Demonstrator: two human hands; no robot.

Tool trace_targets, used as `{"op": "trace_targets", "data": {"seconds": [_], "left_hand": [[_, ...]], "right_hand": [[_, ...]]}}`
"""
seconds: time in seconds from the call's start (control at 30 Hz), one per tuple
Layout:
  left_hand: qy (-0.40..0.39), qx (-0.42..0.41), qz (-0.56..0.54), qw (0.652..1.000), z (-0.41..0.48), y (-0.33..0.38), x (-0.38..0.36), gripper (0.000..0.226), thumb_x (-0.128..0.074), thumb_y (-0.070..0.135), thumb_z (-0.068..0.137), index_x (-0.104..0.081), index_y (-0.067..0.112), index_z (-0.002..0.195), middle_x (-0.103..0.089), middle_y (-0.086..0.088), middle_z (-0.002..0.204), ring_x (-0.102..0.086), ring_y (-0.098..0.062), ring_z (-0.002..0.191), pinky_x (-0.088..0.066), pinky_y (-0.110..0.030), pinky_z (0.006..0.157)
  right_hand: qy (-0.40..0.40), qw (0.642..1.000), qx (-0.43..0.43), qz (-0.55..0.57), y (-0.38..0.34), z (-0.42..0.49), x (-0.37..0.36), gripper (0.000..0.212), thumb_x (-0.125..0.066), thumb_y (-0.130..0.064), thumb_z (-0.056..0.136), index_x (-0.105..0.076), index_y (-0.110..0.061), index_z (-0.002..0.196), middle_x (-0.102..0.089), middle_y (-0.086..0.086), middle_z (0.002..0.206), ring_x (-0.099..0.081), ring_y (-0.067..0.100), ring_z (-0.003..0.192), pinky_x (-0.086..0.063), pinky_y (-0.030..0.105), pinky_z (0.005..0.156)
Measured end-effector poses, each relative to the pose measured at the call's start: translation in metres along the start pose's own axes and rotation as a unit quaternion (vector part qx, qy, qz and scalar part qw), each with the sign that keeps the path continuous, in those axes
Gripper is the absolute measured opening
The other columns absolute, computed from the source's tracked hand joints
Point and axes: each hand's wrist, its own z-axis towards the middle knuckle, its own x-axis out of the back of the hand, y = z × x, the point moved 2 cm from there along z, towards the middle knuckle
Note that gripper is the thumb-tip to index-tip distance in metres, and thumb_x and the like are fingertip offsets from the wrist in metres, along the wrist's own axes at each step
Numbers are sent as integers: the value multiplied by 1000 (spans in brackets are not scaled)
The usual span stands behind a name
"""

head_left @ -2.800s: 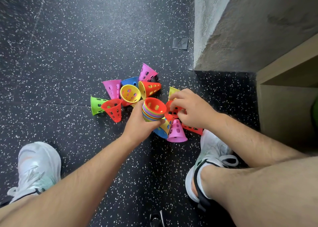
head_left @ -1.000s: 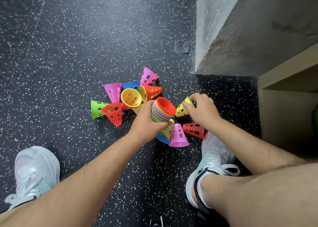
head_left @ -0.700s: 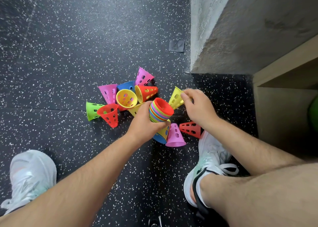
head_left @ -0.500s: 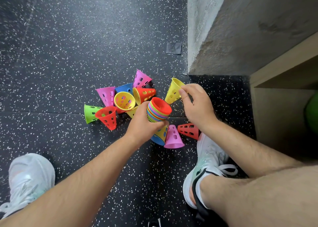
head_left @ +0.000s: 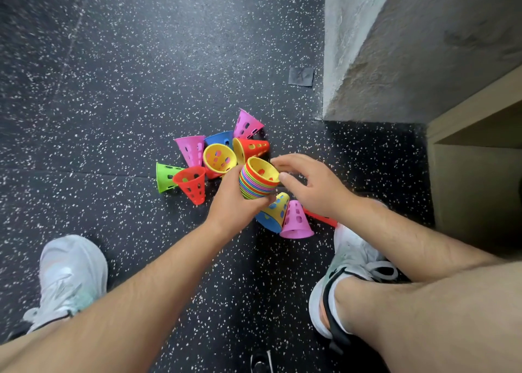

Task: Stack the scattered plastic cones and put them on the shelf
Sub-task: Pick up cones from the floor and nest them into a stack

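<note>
Stack (head_left: pixel 258 186) of nested cones is held mouth up and tilted right in the left hand (head_left: pixel 234 203), whose fingers curl round its lower part. It sits above the floor (head_left: pixel 113 61), in among the loose cones (head_left: pixel 219 159). The top cone (head_left: pixel 262 170) is yellow and seems well down in the mouth. The right hand (head_left: pixel 313 186) is spread loosely just right of the rim and holds nothing; I cannot tell whether the thumb touches the rim. Step, as judged: seat the top cone, then fetch the next.

- Press evenly on the rim so the top cone goes flush and does not cock to one side.
- Keep the left grip low, clear of the mouth.
- Take the closest loose cone by its narrow end and turn it tip down before it goes in.
- Tilt the stack no further, or the upper cones may slide out.

Count of loose cones in view:
- pink cones (head_left: pixel 192 150): 3, at left, far and near
- red cones (head_left: pixel 192 183): 3, one partly under the right wrist and one with a yellow rim that may be a second cone inside
- yellow cones (head_left: pixel 275 208): 2
- blue cones (head_left: pixel 221 138): 2
- green cone (head_left: pixel 165 176): 1

Total is 11 at least, and more may lie under the hands. The stack has many coloured rims, too tight to count. The shelf (head_left: pixel 474 124) is at far right, well apart from the stack.
</note>
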Motion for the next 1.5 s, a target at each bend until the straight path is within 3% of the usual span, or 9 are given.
{"op": "trace_targets", "data": {"seconds": [0.1,0.23,0.37,0.6,0.8,1.03,1.2,1.33,1.5], "left_hand": [[2,7,5,1000,-10,-6,10,56,-94,26,70,-60,33,115,-67,10,109,-65,1,95,-50,-18,80],[22,11,1,1000,-25,-12,20,60,-93,16,71,-55,43,109,-66,15,108,-63,9,93,-46,-6,78],[20,39,5,999,-38,-25,25,62,-94,19,71,-55,27,117,-64,14,105,-62,12,88,-46,-6,73],[13,48,13,999,-53,-36,23,64,-95,22,70,-53,31,117,-63,14,107,-63,8,91,-49,-11,75],[16,55,15,998,-50,-41,22,64,-95,26,69,-53,34,116,-63,11,111,-63,0,96,-50,-22,82],[12,51,7,999,-34,-30,16,59,-95,24,68,-52,42,105,-66,12,106,-65,2,90,-50,-19,79],[-8,34,-7,999,-24,-16,4,55,-94,18,70,-54,42,100,-69,13,101,-66,4,86,-50,-13,75],[-20,18,-18,999,-17,-6,-7,56,-94,19,71,-57,41,108,-71,12,104,-67,3,89,-53,-19,81],[-26,24,-42,998,-14,-4,-17,59,-94,18,71,-60,24,120,-73,7,103,-70,-2,88,-55,-21,78]], "right_hand": [[-3,999,-7,-43,2,0,-1,31,-53,-6,88,-62,-26,111,-63,-10,123,-56,0,115,-46,29,100],[-90,990,45,-99,3,-1,-8,33,-48,1,74,-70,-20,87,-61,-6,124,-53,2,115,-44,23,91],[-177,957,116,-196,8,-5,-22,50,-46,-6,69,-78,-30,97,-58,-3,135,-52,18,124,-39,38,108],[-250,896,156,-332,4,-5,-30,47,-53,-7,84,-74,-36,116,-47,3,151,-48,28,133,-37,44,110],[-166,902,186,-353,9,7,-24,13,-70,-17,89,-76,-23,98,-59,8,130,-65,32,97,-54,39,81],[58,964,91,-243,9,14,8,14,-61,-14,96,-70,-12,107,-62,8,115,-60,31,99,-50,40,85],[162,970,76,-163,-1,8,27,18,-62,-20,97,-67,-10,111,-68,1,106,-61,20,98,-48,33,88],[142,974,109,-138,-7,0,23,16,-64,-21,97,-67,-11,109,-67,-1,106,-61,13,99,-46,23,90],[28,987,104,-116,2,-19,11,25,-66,-22,91,-66,-16,115,-66,-6,113,-62,8,104,-49,29,96]]}}
